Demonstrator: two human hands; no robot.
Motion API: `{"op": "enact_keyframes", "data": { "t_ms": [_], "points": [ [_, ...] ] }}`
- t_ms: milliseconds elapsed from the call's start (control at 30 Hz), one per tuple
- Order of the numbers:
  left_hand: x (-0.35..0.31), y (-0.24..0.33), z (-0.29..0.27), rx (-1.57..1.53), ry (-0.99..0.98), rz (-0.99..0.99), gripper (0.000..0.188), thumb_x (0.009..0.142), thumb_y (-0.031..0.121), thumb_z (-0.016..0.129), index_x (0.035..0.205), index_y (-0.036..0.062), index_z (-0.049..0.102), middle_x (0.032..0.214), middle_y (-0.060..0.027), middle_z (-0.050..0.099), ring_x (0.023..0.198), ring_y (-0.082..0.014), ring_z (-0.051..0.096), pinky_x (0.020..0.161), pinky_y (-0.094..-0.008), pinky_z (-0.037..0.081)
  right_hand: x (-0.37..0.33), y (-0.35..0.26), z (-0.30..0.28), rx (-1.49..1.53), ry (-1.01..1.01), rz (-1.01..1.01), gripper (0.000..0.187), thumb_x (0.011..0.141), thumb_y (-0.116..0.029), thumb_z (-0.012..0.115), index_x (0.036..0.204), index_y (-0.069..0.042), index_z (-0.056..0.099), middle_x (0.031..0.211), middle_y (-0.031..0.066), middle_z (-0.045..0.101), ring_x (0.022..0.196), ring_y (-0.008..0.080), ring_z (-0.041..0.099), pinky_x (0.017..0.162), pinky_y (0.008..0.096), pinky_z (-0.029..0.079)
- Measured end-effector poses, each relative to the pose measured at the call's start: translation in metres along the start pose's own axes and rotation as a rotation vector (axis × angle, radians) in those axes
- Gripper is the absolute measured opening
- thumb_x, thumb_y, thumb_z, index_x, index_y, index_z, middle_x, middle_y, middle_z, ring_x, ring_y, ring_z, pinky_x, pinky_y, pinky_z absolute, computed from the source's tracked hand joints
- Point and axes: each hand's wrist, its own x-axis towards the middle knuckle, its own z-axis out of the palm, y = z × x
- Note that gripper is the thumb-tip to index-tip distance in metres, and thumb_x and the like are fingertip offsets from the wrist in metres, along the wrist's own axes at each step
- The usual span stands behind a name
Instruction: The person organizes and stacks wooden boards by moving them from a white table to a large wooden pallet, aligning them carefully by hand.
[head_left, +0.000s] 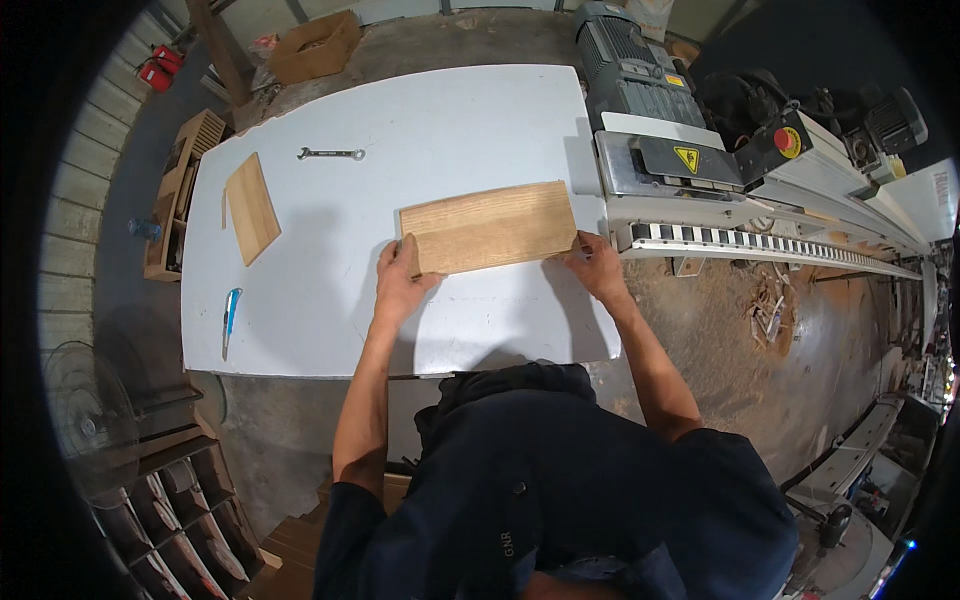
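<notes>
A rectangular light-brown wooden board (pixel 488 228) is held between my two hands over the white table (pixel 330 235). My left hand (pixel 400 280) grips its near left corner, thumb on the upper face. At the near right corner my right hand (pixel 597 268) has its fingers closed on the edge. Whether the board rests on the table or is slightly raised, I cannot tell. To the left lies a smaller slanted wooden piece (pixel 254 212), with a thin wood strip (pixel 224 209) beside it.
A wrench (pixel 331 154) lies near the table's far side, and a blue utility knife (pixel 231 318) near its left front. Right of the table stands a machine with a grey motor (pixel 635 75), a red stop button (pixel 787 142) and a long toothed rail (pixel 770 245). Shelving (pixel 180 515) stands lower left.
</notes>
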Motion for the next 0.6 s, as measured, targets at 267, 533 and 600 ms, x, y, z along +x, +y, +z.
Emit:
{"op": "enact_keyframes", "data": {
  "t_ms": [267, 533, 600],
  "points": [
    [-0.005, 0.007, -0.001, 0.097, 0.038, 0.068, 0.07, 0.077, 0.004, 0.076, 0.14, -0.0023, 0.045, 0.13, -0.0261, 0.054, 0.112, -0.0416, 0.058, 0.092, -0.0424, 0.052, -0.001, -0.024, 0.0, -0.107, -0.013, -0.041, 0.018, 0.078, -0.017, 0.07, 0.089, -0.004, 0.067, 0.082, 0.0163, 0.066, 0.076, 0.0351, 0.063, 0.07, 0.043, 0.05],
    [-0.007, -0.005, 0.002, 0.089, 0.089, 0.117, 0.071, 0.076, 0.005, 0.076, 0.139, -0.0029, 0.045, 0.126, -0.0279, 0.056, 0.111, -0.0431, 0.059, 0.092, -0.0424, 0.052, 0.003, -0.013, 0.003, -0.102, 0.052, -0.101, 0.019, 0.077, -0.016, 0.071, 0.092, -0.004, 0.07, 0.081, 0.0177, 0.066, 0.075, 0.0386, 0.063, 0.066, 0.0426, 0.05],
    [-0.008, 0.001, -0.001, 0.1, 0.086, 0.134, 0.069, 0.079, 0.007, 0.075, 0.14, -0.0023, 0.045, 0.126, -0.0257, 0.058, 0.11, -0.0388, 0.061, 0.094, -0.04, 0.051, 0.002, -0.012, 0.0, -0.105, 0.012, -0.058, 0.023, 0.077, -0.017, 0.072, 0.096, -0.004, 0.07, 0.083, 0.0167, 0.068, 0.076, 0.0364, 0.065, 0.068, 0.0406, 0.051]
  ]
}}
